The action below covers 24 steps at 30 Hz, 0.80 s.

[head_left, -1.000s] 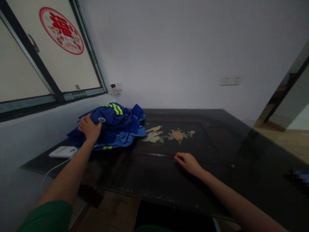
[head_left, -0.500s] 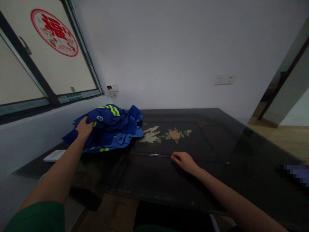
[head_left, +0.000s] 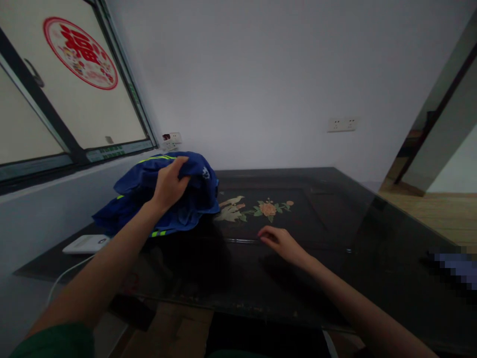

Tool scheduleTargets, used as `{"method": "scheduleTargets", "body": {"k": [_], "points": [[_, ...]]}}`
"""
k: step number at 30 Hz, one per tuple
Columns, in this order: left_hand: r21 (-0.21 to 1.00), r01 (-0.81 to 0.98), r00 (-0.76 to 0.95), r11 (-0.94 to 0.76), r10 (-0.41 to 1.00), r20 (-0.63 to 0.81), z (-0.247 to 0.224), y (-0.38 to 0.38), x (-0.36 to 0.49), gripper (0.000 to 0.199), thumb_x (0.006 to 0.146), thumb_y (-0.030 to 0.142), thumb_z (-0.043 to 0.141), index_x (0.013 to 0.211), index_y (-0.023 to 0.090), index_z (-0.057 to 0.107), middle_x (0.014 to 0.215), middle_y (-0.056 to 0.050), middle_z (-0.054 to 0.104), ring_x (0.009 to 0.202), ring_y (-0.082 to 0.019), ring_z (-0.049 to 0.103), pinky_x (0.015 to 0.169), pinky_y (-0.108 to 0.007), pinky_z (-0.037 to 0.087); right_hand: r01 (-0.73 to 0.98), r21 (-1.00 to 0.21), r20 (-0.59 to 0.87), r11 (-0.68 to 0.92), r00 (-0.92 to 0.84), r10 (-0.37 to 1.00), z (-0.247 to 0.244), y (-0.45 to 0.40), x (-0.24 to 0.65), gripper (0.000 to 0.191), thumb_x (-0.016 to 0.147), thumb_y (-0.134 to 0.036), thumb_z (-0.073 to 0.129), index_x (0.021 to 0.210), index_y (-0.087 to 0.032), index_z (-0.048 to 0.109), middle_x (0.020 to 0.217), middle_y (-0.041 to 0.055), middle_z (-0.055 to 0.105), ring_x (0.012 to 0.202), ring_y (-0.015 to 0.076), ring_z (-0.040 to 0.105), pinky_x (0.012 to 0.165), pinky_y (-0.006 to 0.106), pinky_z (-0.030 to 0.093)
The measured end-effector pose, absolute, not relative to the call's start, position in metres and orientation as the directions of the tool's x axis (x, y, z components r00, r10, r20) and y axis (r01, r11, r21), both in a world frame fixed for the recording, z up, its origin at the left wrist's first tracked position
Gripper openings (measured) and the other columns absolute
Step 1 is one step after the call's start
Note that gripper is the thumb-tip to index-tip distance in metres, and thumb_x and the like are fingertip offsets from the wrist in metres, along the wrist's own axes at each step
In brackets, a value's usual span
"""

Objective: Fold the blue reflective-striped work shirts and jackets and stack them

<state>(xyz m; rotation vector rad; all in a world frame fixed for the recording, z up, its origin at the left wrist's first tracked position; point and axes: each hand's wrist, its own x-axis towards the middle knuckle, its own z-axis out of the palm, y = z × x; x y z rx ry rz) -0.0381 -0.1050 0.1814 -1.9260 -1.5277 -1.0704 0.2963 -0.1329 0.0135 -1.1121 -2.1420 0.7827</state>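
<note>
A crumpled blue work jacket with yellow-green reflective stripes and a small white emblem lies heaped on the left of the dark table. My left hand grips a fold at the top of it, thumb and fingers closed on the cloth, and that part is raised. Part of the jacket is hidden behind the hand and forearm. My right hand is near the table's middle, just in front of the painted flower, its fingers loosely curled with nothing seen in them.
The dark glossy table has a painted bird and flower panel. A white device with a cable lies at its left. At the right edge is a pixelated object. A window and wall sockets are beyond.
My left hand has moved right and up, pulling the jacket's upper fold along with it. More of the white device shows. My right hand has shifted slightly left and up.
</note>
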Motion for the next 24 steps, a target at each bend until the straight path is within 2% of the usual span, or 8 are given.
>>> {"method": "scheduleTargets", "body": {"k": [3,5,6,9,12,15,18,24], "points": [[0.072,0.885,0.254,-0.46,0.607,0.753,0.158,-0.138,0.023,0.039,0.078,0.02,0.053,0.117,0.02,0.057,0.11,-0.004,0.065,0.105,-0.025,0.061,0.097,-0.038,0.046,0.286,-0.837,0.336,0.467,-0.406,0.85,0.031,-0.144,0.291,0.057,0.079,-0.031,0.066,0.132,-0.02,0.048,0.109,0.0099,0.061,0.09,0.0184,0.059,0.067,0.027,0.049],[0.125,0.794,0.371,-0.595,0.637,0.675,0.135,-0.163,0.064,0.039,0.078,0.017,0.054,0.116,0.022,0.059,0.111,-0.004,0.066,0.107,-0.025,0.06,0.099,-0.038,0.045,0.162,-0.855,0.41,0.492,-0.367,0.835,0.036,-0.153,0.29,0.087,0.071,-0.034,0.074,0.145,-0.023,0.03,0.133,0.0135,0.049,0.111,0.0231,0.054,0.078,0.032,0.052],[0.176,0.735,0.427,-0.655,0.648,0.631,0.123,-0.175,0.083,0.039,0.079,0.016,0.055,0.117,0.023,0.059,0.112,-0.004,0.066,0.107,-0.024,0.06,0.099,-0.037,0.046,0.12,-0.848,0.454,0.516,-0.339,0.824,0.037,-0.157,0.291,0.091,0.07,-0.035,0.076,0.147,-0.025,0.028,0.14,0.0133,0.044,0.12,0.0247,0.05,0.086,0.035,0.051],[0.354,0.553,0.558,-0.754,0.651,0.514,0.093,-0.209,0.125,0.043,0.084,0.019,0.057,0.126,0.024,0.053,0.122,-0.007,0.062,0.115,-0.023,0.057,0.104,-0.038,0.043,0.087,-0.814,0.543,0.575,-0.238,0.805,0.031,-0.165,0.304,0.062,0.078,-0.035,0.067,0.135,-0.022,0.048,0.135,0.0107,0.053,0.124,0.025,0.05,0.104,0.041,0.041],[0.488,0.436,0.628,-0.756,0.644,0.437,0.074,-0.236,0.139,0.055,0.086,0.02,0.059,0.138,0.024,0.042,0.139,-0.008,0.05,0.129,-0.023,0.046,0.11,-0.041,0.038,0.128,-0.825,0.529,0.551,-0.168,0.832,0.025,-0.165,0.331,0.036,0.084,-0.035,0.057,0.114,-0.019,0.064,0.115,0.0098,0.067,0.11,0.0249,0.06,0.099,0.04,0.046],[0.546,0.397,0.639,-0.737,0.65,0.412,0.06,-0.253,0.13,0.053,0.088,0.017,0.054,0.139,0.028,0.041,0.144,-0.007,0.046,0.131,-0.02,0.044,0.108,-0.038,0.04,0.222,-0.81,0.536,0.543,-0.093,0.839,0.028,-0.16,0.363,0.033,0.079,-0.037,0.06,0.105,-0.018,0.068,0.105,0.0093,0.071,0.104,0.0266,0.064,0.094,0.039,0.05],[0.517,0.48,0.569,-0.709,0.7,0.432,0.042,-0.258,0.114,0.046,0.09,0.016,0.052,0.133,0.028,0.047,0.137,-0.007,0.052,0.127,-0.021,0.047,0.108,-0.04,0.04,0.323,-0.769,0.561,0.551,-0.07,0.825,0.036,-0.158,0.388,0.029,0.077,-0.038,0.062,0.097,-0.019,0.07,0.097,0.0079,0.073,0.101,0.0275,0.065,0.09,0.039,0.052],[0.57,0.649,0.443,-0.503,0.86,0.255,0.012,-0.25,0.1,0.07,0.076,0.028,0.072,0.139,0.025,0.042,0.139,-0.011,0.046,0.128,-0.029,0.045,0.107,-0.048,0.04,0.406,-0.735,0.557,0.544,-0.096,0.825,0.044,-0.163,0.412,0.033,0.08,-0.041,0.06,0.104,-0.021,0.07,0.107,0.0088,0.071,0.103,0.0287,0.065,0.093,0.041,0.051]]}}
